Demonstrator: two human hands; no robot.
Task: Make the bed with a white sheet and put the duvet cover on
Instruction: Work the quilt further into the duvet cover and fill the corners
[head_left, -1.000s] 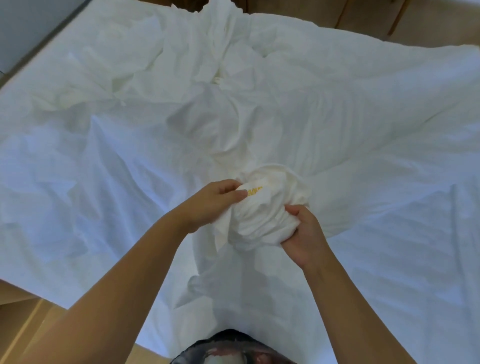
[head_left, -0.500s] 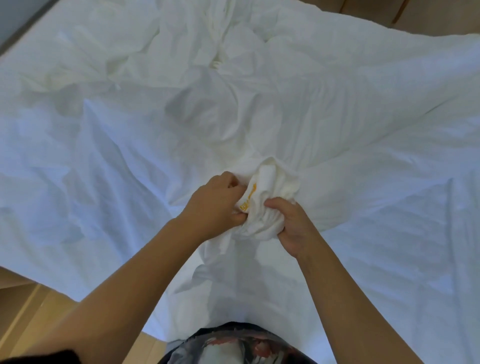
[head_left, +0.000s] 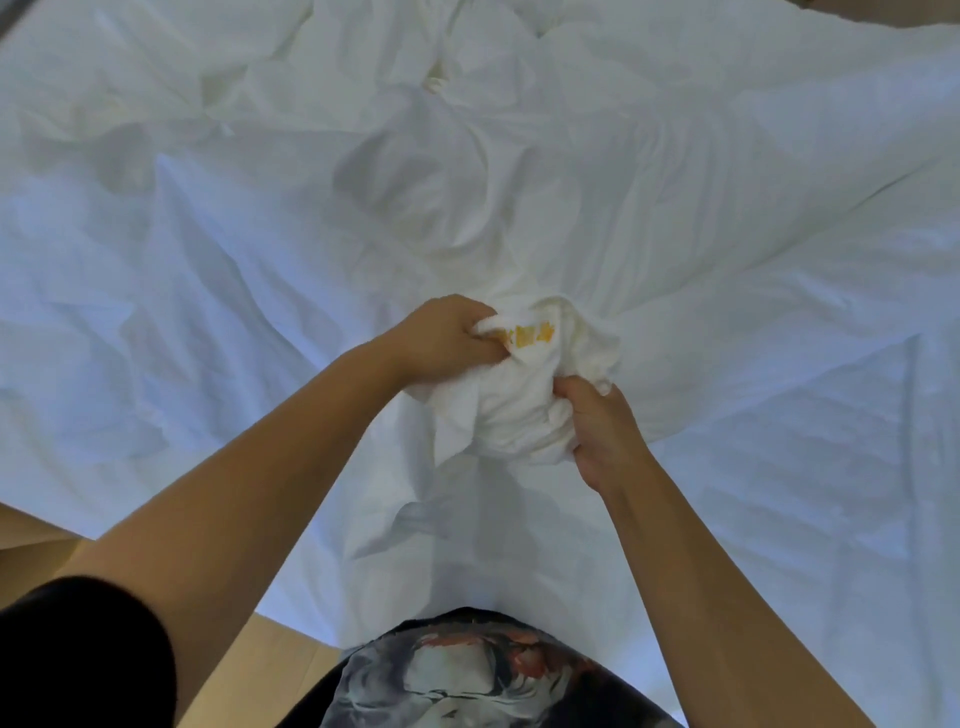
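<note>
A white cloth (head_left: 218, 322) lies spread and heavily creased over the bed (head_left: 171, 540), reaching from the near edge to the far side. At its near middle, part of it is gathered up into a tight bunch (head_left: 519, 410), raised off the surface, with a small yellow mark (head_left: 531, 332) showing on its far-left face. The left hand (head_left: 448, 339) has its fingers curled hard into the bunch right beside that mark. The right hand (head_left: 597, 428) clamps the near-right side, fingers wrapped into the folds. Neither hand has any slack in it.

Whether this is the sheet or the duvet cover cannot be told. The marked piece looks like a labelled edge or corner, so the step in hand is probably finding the cloth's orientation. The next move likely calls for opening the bunch out and drawing that edge towards its proper end without dragging the spread part askew.
</note>
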